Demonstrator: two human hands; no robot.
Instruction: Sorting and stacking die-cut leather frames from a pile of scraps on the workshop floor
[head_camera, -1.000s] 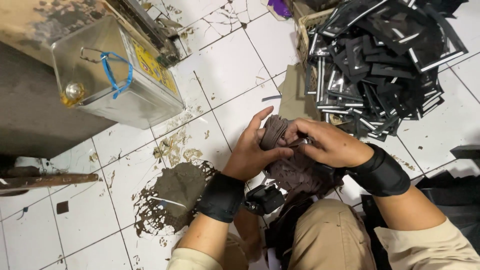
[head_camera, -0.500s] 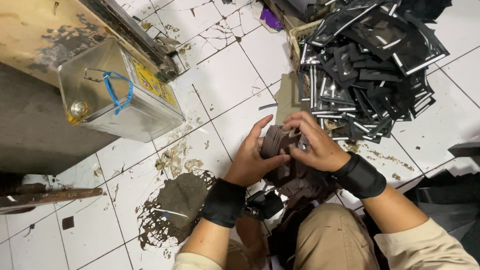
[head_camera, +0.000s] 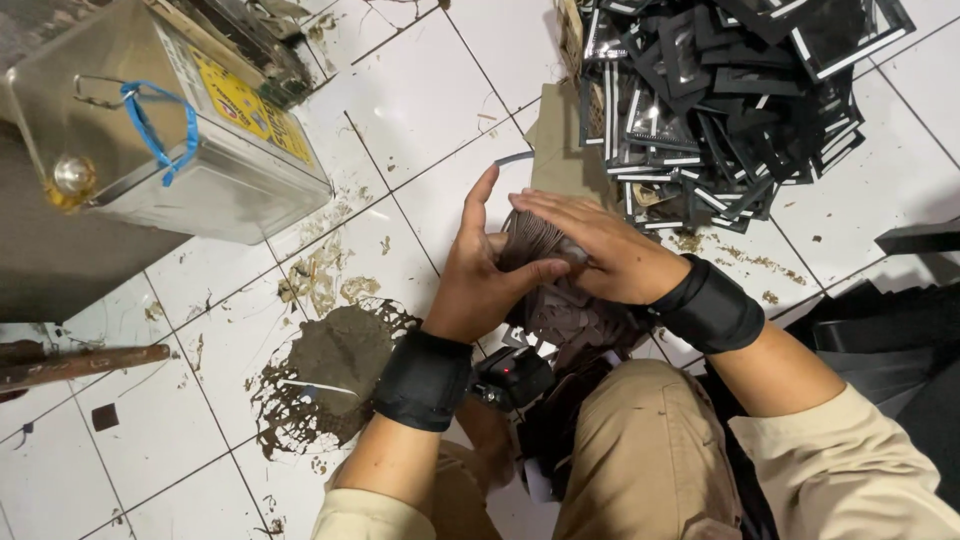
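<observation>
Both the left hand (head_camera: 478, 285) and right hand (head_camera: 600, 250) clasp a stack of thin brown cut pieces (head_camera: 535, 245), which could fan out and slip onto the dirty tiled floor (head_camera: 430, 110).

Left hand (head_camera: 478, 285) and right hand (head_camera: 600, 250) meet, fingers (head_camera: 535, 272) curled together.

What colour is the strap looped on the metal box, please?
Blue: the strap hangs on the silvery metal box, clearest in the head view.

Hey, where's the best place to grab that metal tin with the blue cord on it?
Take the metal tin by the blue cord looped through the wire handle on its upward face, coming from above. Its flat sides look wide and smooth, and it lies tilted on the floor, so the loop probably offers the surest hold.
</observation>
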